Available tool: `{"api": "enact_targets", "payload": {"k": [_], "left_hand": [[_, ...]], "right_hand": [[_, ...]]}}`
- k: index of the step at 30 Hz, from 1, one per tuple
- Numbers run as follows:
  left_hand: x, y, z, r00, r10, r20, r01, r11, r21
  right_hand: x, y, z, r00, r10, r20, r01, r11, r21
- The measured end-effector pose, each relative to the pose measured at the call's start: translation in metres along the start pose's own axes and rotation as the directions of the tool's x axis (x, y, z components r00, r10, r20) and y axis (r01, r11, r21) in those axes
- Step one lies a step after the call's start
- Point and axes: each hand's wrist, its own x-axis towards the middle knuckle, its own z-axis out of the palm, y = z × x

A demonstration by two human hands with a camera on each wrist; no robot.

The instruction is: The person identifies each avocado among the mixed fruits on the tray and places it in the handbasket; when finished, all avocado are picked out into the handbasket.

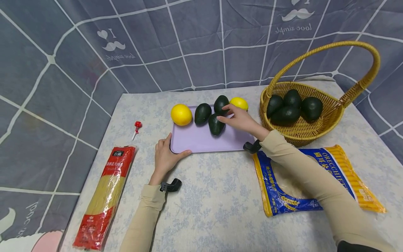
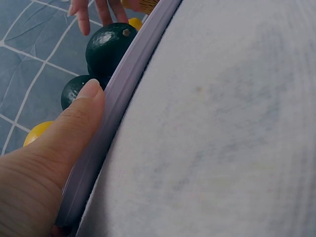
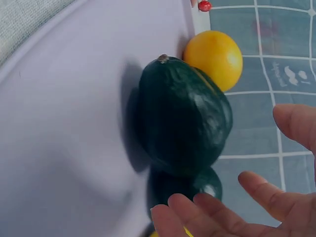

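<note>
A shallow lilac tray (image 1: 192, 140) lies on the table. Its near left corner is held by my left hand (image 1: 167, 155), with the thumb (image 2: 81, 121) along the front rim and the fingers at the left side. Above the tray, my right hand (image 1: 240, 120) reaches over the avocados, fingers spread apart and holding nothing in the right wrist view. Three dark green avocados sit together on the tray: one left (image 1: 203, 114), one behind (image 1: 221, 102), one in front (image 1: 216, 125), nearest the right fingertips. A round yellow fruit (image 1: 181, 114) sits at the left end, a lemon (image 1: 239, 103) at the back right.
A wicker basket (image 1: 327, 123) with a tall handle holds several avocados at the right. Below it lies a blue and yellow pasta bag (image 1: 318, 182), partly under the right arm. At the left are a spaghetti packet (image 1: 105, 197) and a red lollipop (image 1: 137, 125). Grey cloth hangs behind.
</note>
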Motion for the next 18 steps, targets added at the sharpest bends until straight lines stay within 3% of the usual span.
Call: {"api": "enact_targets", "payload": {"k": [7, 18], "left_hand": [[0.0, 0.0, 0.001, 1.0, 0.004, -0.007, -0.004, 1.0, 0.005], [0.001, -0.001, 0.001, 1.0, 0.007, -0.006, -0.007, 1.0, 0.007]], "right_hand": [[0.006, 0.003, 0.008, 1.0, 0.03, 0.005, -0.03, 0.998, -0.048], [0.013, 0.002, 0.018, 0.999, 0.043, -0.014, -0.043, 0.998, -0.042]]}}
